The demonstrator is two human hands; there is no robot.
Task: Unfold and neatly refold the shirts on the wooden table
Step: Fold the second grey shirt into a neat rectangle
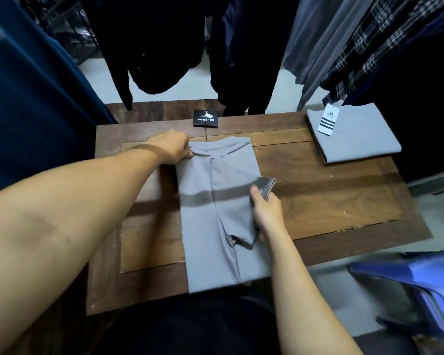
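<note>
Your right hand pinches the cuff of a short sleeve between thumb and fingers, lifting it slightly at the right edge of the grey shirt. Your left hand has its fingers curled onto the fabric at the top left corner, just beside the collar. That hand appears to pin the shoulder so the body does not slide while the sleeve is laid inward.

The shirt lies lengthwise down the middle of the wooden table, collar away from you and hem near your body. Both sides are already turned in, meeting along a line down the centre, so it forms a long, narrow panel. The right sleeve is not yet flat; its fold runs diagonally and the cuff stands up. The cloth is plain, smooth and mid grey, with a band of shadow across the middle. A black card tag lies on the table beyond the collar, on a thin cord.

At the far right corner sits a second grey shirt, folded into a neat rectangle, with a white striped tag on it. Dark garments hang behind the table.
</note>
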